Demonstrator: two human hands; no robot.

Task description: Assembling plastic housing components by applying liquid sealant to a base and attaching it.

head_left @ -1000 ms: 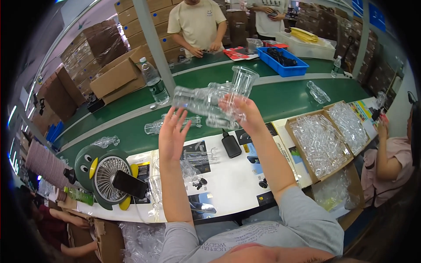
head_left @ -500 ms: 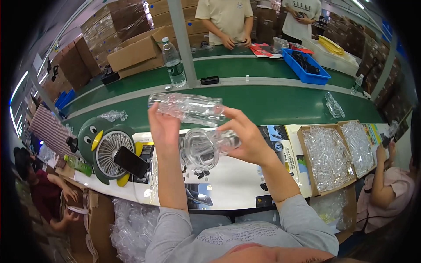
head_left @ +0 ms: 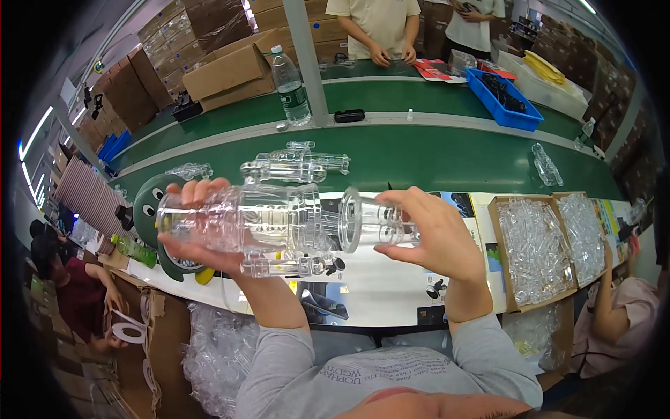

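Left of the cardboard tray heaped with small clear parts, the left hand wraps fingers and thumb around one end of a large clear plastic body, its other end facing that tray. Nearer the tray, the right hand grips a clear flanged piece, fingers above and thumb below, its round rim turned away from the tray toward the body; the two seem slightly apart, though see-through plastic makes the edges hard to read. Farther left of the tray, a penguin-shaped fan stands partly hidden behind the left hand.
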